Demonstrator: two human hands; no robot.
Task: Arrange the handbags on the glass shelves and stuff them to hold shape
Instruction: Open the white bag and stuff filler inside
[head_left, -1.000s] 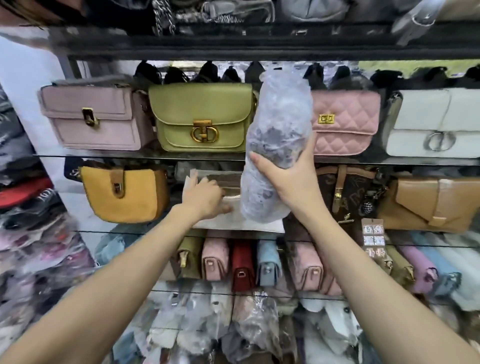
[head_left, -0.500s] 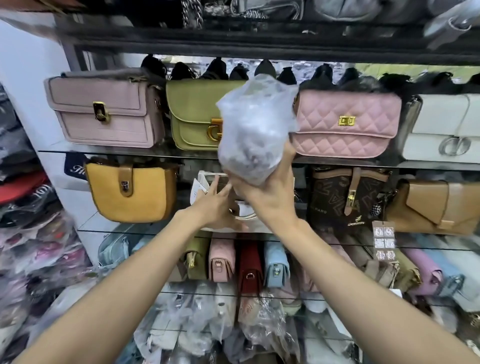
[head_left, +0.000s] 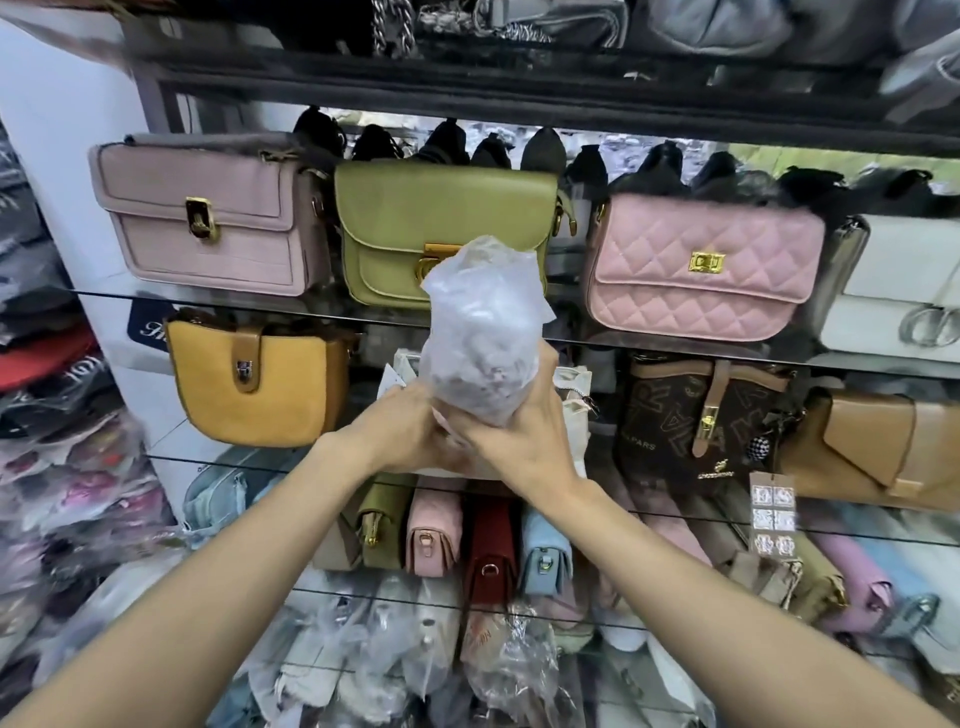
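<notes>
Item: clear plastic bag of stuffing (head_left: 483, 332), upright, in front of the white handbag (head_left: 571, 410) at the middle of the second glass shelf (head_left: 675, 345). Your right hand (head_left: 524, 436) is closed around its lower end; your left hand (head_left: 400, 431) cups its base from the left. Olive flap bag (head_left: 415, 228) stands behind on the shelf above, mustard saddle bag (head_left: 260, 384) toward the left edge.

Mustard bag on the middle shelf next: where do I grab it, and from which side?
Judging by its pose, take the mustard bag by its flat top edge, either side of the brown strap, coming straight in from the front. It stands upright facing out with a rounded bottom, and there is a gap under the glass shelf above it.
</notes>
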